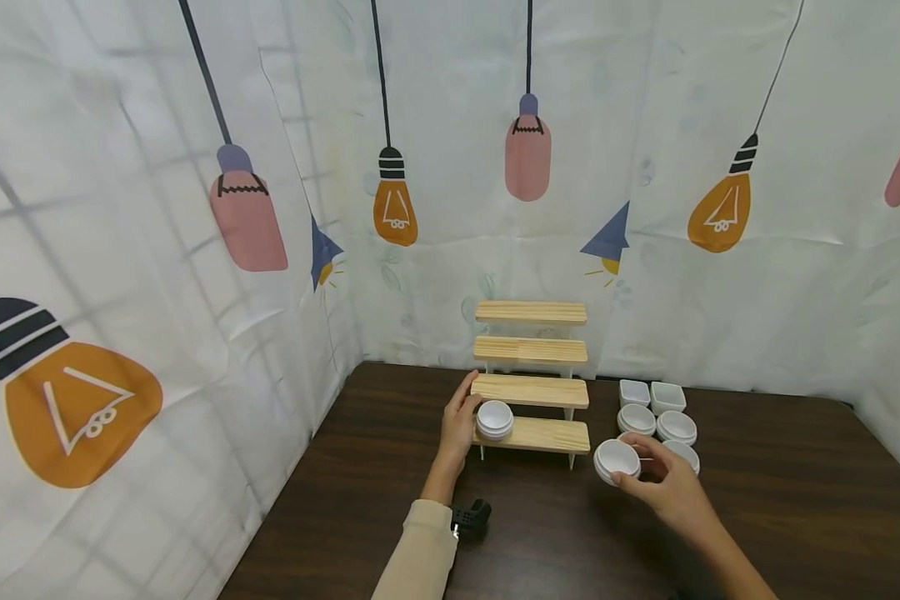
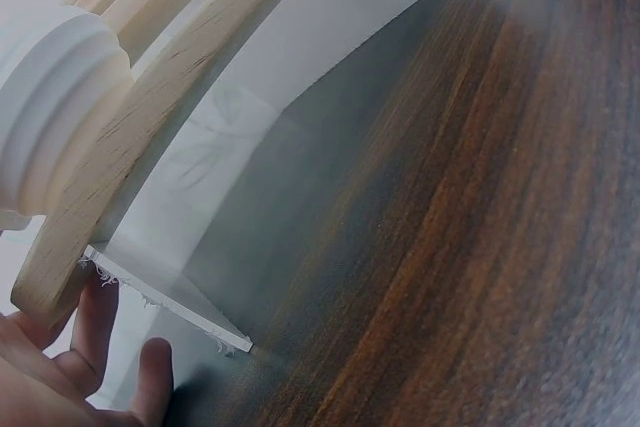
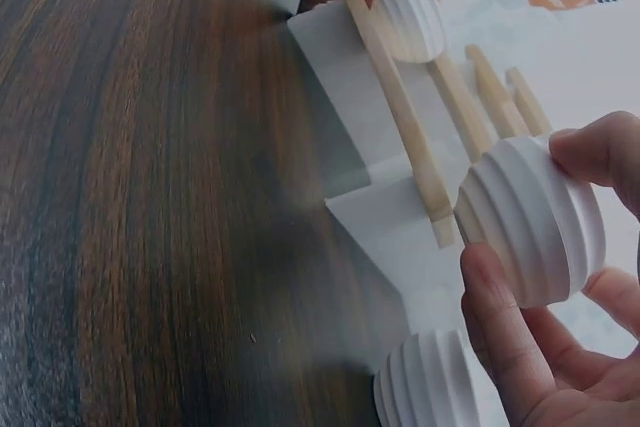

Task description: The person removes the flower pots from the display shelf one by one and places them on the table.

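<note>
In the head view my right hand (image 1: 667,487) holds a white ribbed bowl (image 1: 617,460) by its side, to the right of the lowest shelf. The right wrist view shows its fingers and thumb pinching that bowl (image 3: 535,222). My left hand (image 1: 457,425) is at the left end of a stepped wooden stand (image 1: 531,390), its fingers against the end of the lowest shelf. Right beside it, a second white bowl (image 1: 494,420) sits upright on the left of that shelf. From the left wrist, the fingers (image 2: 95,327) show under the shelf's end, by the white side support (image 2: 170,297).
Behind the right hand several white round bowls (image 1: 676,427) stand close together, partly covered by it. Two square white dishes (image 1: 667,397) are at the back of that group. The dark wooden table (image 1: 540,533) meets a printed cloth wall (image 1: 435,317) behind the stand.
</note>
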Tool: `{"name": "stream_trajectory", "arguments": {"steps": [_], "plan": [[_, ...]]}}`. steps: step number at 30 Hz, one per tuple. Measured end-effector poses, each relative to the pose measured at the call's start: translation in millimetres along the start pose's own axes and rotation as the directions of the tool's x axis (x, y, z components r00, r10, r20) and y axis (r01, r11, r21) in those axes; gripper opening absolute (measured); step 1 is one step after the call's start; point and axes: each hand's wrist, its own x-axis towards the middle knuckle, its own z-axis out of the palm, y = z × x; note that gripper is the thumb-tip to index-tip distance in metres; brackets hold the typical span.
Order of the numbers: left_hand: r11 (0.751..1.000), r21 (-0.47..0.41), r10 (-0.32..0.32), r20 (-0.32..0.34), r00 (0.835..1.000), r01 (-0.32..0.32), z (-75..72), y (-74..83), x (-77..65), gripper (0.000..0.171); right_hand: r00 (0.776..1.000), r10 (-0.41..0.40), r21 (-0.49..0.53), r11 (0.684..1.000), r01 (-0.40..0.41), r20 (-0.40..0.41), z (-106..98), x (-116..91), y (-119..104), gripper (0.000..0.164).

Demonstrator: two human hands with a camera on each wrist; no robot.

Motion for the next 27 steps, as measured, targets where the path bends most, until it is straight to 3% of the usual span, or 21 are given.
{"name": "stream_trajectory", "arguments": {"steps": [11,21,27], "plan": [[1.000,0.003,0.004,0.004,1.000,-0.004,-0.5,1.7,-1.4,0.046,0.999,0.049,-0.035,0.998,-0.049,0.007,-4,-1,0,0.056],[1.000,-0.002,-0.004,0.005,1.000,0.004,0.0,1.5,0.7,0.046,0.999,0.034,-0.051,0.998,-0.034,-0.007,-7,-1,6,0.054],[1.000,0.005,-0.018,0.019,1.000,0.018,-2.1,15.1,-4.5,0.047,0.999,0.048,-0.058,0.997,-0.048,-0.001,-9,0,9,0.053]]}}
